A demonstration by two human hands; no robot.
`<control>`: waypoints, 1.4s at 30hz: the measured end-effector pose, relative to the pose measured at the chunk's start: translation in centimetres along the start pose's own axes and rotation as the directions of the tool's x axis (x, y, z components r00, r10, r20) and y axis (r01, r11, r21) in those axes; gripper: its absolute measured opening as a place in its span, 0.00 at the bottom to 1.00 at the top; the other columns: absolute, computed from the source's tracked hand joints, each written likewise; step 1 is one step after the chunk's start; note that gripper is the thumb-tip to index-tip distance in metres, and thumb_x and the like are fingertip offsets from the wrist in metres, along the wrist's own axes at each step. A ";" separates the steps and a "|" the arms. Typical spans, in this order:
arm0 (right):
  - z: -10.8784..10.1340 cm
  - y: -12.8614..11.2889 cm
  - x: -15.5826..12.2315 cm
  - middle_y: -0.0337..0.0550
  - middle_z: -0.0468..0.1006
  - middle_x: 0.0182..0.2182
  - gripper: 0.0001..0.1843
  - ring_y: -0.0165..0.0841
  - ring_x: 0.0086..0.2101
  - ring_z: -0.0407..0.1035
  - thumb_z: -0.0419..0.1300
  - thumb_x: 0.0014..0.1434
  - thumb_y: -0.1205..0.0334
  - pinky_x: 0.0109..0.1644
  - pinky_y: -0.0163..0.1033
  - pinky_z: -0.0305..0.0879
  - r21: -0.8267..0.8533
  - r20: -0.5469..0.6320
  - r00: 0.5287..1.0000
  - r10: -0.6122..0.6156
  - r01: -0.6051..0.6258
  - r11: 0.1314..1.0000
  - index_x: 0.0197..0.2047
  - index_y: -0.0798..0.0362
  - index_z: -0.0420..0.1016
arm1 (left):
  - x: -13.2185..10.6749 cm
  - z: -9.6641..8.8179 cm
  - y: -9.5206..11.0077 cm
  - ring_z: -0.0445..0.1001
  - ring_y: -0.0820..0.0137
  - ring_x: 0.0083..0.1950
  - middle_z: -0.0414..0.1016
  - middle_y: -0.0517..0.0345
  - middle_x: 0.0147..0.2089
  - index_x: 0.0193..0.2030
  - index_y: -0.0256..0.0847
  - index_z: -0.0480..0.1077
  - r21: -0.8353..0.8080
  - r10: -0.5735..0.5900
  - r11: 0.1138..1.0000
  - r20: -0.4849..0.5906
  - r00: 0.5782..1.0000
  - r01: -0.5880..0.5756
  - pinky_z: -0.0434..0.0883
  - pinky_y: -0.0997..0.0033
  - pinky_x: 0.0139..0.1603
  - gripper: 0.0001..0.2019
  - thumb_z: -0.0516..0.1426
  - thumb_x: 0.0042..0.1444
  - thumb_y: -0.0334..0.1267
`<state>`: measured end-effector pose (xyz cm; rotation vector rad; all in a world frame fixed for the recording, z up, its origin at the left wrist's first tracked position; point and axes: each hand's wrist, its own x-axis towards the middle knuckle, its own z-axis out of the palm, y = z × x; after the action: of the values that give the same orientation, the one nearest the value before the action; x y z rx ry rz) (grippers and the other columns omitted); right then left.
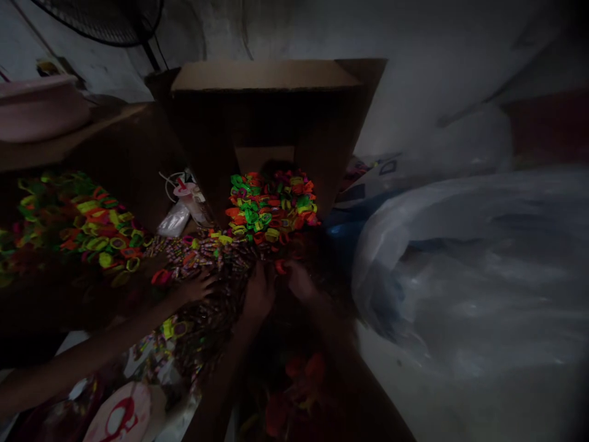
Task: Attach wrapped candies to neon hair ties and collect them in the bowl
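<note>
Head view: left hand (259,291) and right hand (299,281), partly curled, placed just below neon plastic rings (271,209) for reaching; grip hidden by darkness.

**Cramped, plainly fitted workroom, apparently in a home**

Identifying features: bare plaster wall (414,73), electric fan (105,18), cardboard carton (267,77), pink plastic basin (39,109), large clear plastic sacks (460,270), and loose heaps of neon plastic rings (271,209).
</note>
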<state>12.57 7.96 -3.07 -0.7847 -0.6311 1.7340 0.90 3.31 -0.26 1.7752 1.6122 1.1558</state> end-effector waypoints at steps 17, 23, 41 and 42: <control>-0.2 0.6 0.6 0.38 0.79 0.39 0.12 0.39 0.47 0.70 0.62 0.47 0.49 0.58 0.44 0.61 -0.257 0.002 0.988 -0.155 0.150 0.955 0.31 0.47 0.76 | 0.3 -0.7 -0.5 0.76 0.63 0.45 0.76 0.49 0.46 0.52 0.42 0.65 0.052 0.052 0.997 0.047 0.998 -0.054 0.70 0.66 0.44 0.11 0.48 0.66 0.38; 0.2 0.1 -0.2 0.38 0.78 0.44 0.16 0.39 0.52 0.65 0.61 0.50 0.47 0.62 0.44 0.56 -0.392 -0.078 0.972 -0.223 0.176 0.903 0.39 0.46 0.76 | 0.1 -0.5 -0.1 0.76 0.62 0.44 0.75 0.46 0.47 0.53 0.41 0.64 0.226 0.062 0.971 0.075 0.995 -0.078 0.71 0.66 0.41 0.12 0.46 0.67 0.40; 0.3 1.1 -1.1 0.38 0.73 0.55 0.20 0.35 0.58 0.63 0.59 0.58 0.44 0.67 0.42 0.49 -0.512 0.060 0.977 -0.204 0.206 0.834 0.52 0.42 0.73 | 0.4 -0.5 -1.4 0.75 0.66 0.38 0.76 0.53 0.38 0.42 0.41 0.69 0.202 0.128 0.973 -0.050 0.991 -0.115 0.69 0.71 0.38 0.07 0.54 0.59 0.38; 0.4 1.1 -1.2 0.38 0.73 0.55 0.21 0.35 0.59 0.62 0.59 0.59 0.44 0.67 0.42 0.49 -0.520 0.063 0.975 -0.213 0.214 0.827 0.52 0.42 0.73 | 0.5 -0.5 -1.4 0.75 0.66 0.38 0.76 0.53 0.38 0.42 0.41 0.69 0.189 0.134 0.974 -0.050 0.990 -0.122 0.69 0.71 0.38 0.07 0.54 0.59 0.38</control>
<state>11.85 6.53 -3.41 -1.0404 -1.1800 1.3619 -0.29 3.95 -1.01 2.0053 1.7118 1.1611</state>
